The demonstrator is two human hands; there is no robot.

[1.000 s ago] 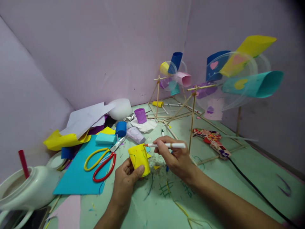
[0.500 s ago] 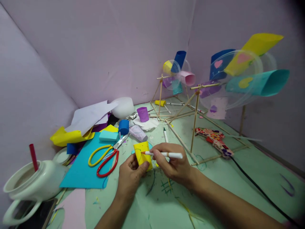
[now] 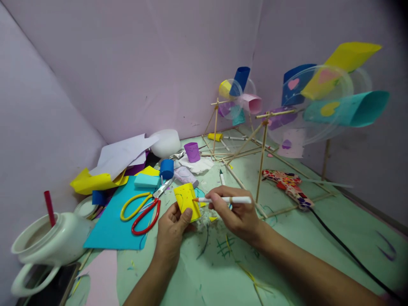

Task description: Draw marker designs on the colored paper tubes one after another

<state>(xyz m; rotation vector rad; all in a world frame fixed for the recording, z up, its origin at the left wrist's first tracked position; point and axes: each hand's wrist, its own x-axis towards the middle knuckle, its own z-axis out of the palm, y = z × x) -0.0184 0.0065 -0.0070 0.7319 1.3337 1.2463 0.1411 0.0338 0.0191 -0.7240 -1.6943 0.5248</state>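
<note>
My left hand (image 3: 174, 227) grips a folded yellow paper piece (image 3: 185, 199) near its lower edge, thumb on the front. Curved pen lines show on the yellow face. In my right hand (image 3: 234, 212) is a white marker (image 3: 234, 199) with an orange-red tip, held like a pen. Its tip points left at the right edge of the yellow paper; whether it touches I cannot tell. Just behind lie a light purple paper roll (image 3: 185, 176) and a dark-tipped marker (image 3: 222, 177). Scissors (image 3: 156, 197) with one yellow and one red handle lie left of my left hand.
Two stick-framed wheels with paper tubes (image 3: 346, 109) stand at the right and back. A patterned glue gun (image 3: 288, 187) with a black cord lies at right. Left are a white pot (image 3: 60, 238), a blue sheet (image 3: 108, 231) and crumpled papers. Walls close in the back and sides.
My left hand has tilted the yellow paper and raised it slightly to the left. The marker has moved a little up and right, from the paper's middle toward its right edge.
</note>
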